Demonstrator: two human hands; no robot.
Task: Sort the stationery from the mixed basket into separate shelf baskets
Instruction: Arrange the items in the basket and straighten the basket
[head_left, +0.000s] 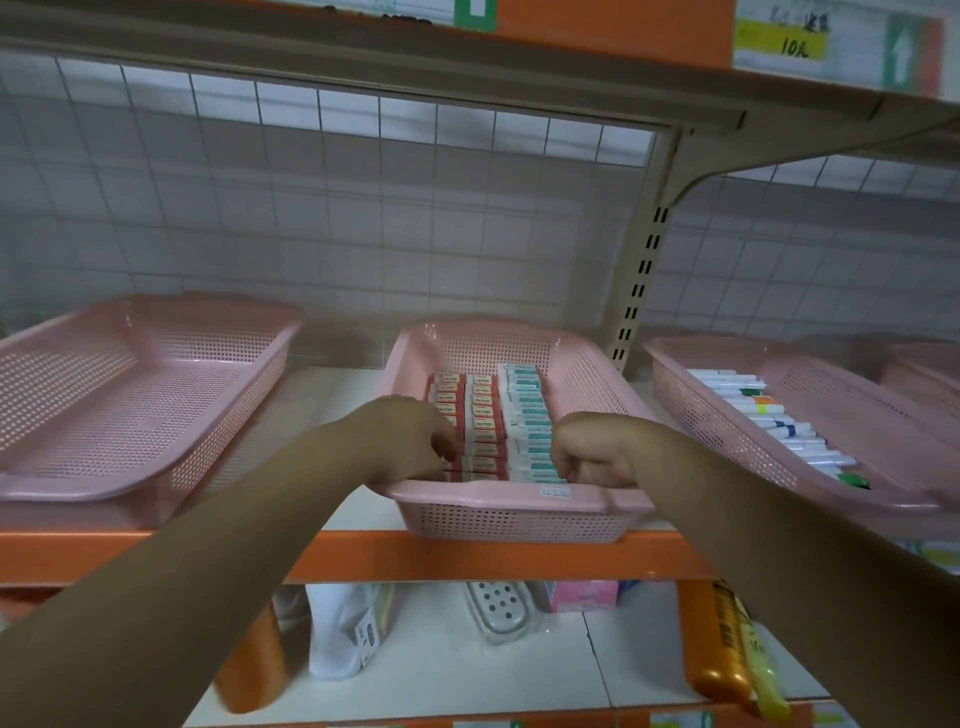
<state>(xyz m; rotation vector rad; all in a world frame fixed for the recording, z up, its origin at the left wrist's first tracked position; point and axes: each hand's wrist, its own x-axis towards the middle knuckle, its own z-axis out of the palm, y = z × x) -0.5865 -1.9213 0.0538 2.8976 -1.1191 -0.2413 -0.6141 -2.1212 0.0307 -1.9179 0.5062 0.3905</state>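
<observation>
The left hand curls down onto the red boxes at the front of the middle basket. The right hand curls by the teal boxes in the same basket. I cannot tell if either hand holds one. To the right of that basket is a basket of pens.

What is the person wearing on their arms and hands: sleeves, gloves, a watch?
Nothing shows. The left hand and right hand have no gloves, the wrists carry no watch or bracelet, and no sleeve comes into view on either arm.
</observation>
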